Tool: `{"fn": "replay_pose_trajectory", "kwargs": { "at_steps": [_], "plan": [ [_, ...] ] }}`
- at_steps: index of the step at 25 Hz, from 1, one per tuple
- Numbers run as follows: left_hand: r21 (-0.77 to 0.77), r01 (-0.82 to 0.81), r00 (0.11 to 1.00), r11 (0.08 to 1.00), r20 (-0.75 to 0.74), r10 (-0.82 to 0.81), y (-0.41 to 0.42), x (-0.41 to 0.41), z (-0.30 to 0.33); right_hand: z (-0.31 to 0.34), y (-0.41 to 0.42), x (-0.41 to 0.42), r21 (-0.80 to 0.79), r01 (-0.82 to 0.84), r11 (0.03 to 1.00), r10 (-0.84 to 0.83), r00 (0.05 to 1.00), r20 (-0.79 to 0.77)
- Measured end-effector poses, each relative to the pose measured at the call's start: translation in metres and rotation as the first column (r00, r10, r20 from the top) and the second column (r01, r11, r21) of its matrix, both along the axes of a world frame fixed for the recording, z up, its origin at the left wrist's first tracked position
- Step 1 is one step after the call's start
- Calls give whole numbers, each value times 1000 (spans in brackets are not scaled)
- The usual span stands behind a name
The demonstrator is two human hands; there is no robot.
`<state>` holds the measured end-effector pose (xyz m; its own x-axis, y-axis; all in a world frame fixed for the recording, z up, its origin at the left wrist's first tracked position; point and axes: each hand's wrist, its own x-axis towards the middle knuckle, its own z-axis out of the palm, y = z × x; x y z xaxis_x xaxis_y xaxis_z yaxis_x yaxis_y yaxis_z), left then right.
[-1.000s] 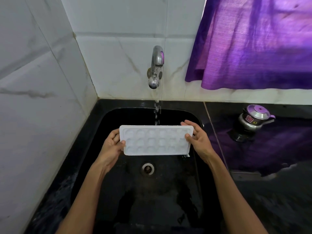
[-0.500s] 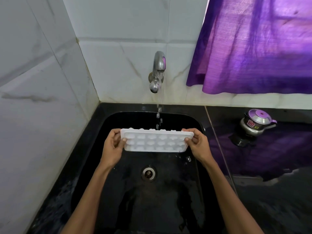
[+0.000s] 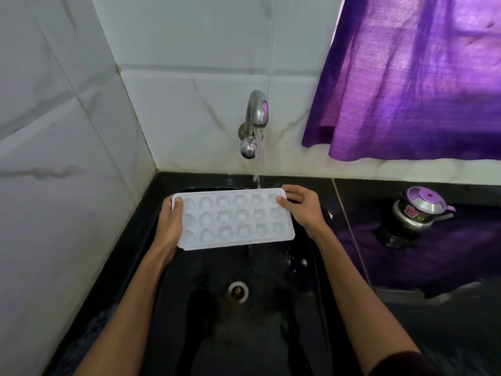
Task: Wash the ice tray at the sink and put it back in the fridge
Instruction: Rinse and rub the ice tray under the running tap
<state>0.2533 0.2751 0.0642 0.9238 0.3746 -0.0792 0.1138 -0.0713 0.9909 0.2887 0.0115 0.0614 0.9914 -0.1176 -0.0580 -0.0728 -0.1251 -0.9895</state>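
Note:
A white ice tray (image 3: 233,218) with shaped cavities facing up is held level over the black sink (image 3: 173,308). My left hand (image 3: 169,226) grips its left short edge, thumb on top. My right hand (image 3: 305,208) grips its right far corner. A chrome tap (image 3: 254,123) on the tiled wall runs a thin stream of water that falls just behind the tray's far edge, right of centre. Water drips from the tray's near edge. The drain (image 3: 238,291) lies below the tray.
A small pressure cooker (image 3: 420,210) stands on the black counter (image 3: 433,267) to the right. A purple curtain (image 3: 412,77) hangs above it. White marble-look tiles (image 3: 54,158) close in the left side and back.
The tray went from tilted toward me, to edge-on, to flat with cavities up. Both hands lifted it nearer the tap and kept their grip.

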Motion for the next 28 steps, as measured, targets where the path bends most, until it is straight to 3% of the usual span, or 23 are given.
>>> {"fn": "replay_pose_trajectory", "kwargs": {
  "at_steps": [5, 9, 12, 14, 28],
  "plan": [
    [9, -66, 996, 998, -56, 66, 5, 14, 2, -1, 7, 12, -394, -120, 911, 160, 985, 69],
    [-13, -76, 993, 997, -89, 74, 13, 12, 0, 13, 12, 15, -671, -392, 630, 411, 901, -140],
    [-34, -72, 994, 997, -90, 68, 14, 7, 0, 30, 22, 18, -729, -486, 482, 424, 858, -291],
    [-51, -80, 992, 996, -99, 75, 18, 4, -1, 38, 29, 18, -774, -473, 422, 414, 860, -299],
    [-80, -87, 990, 993, -121, 77, 27, -4, 0, 34, 40, 11, -937, -270, 223, 356, 917, -180]
  ]
}}
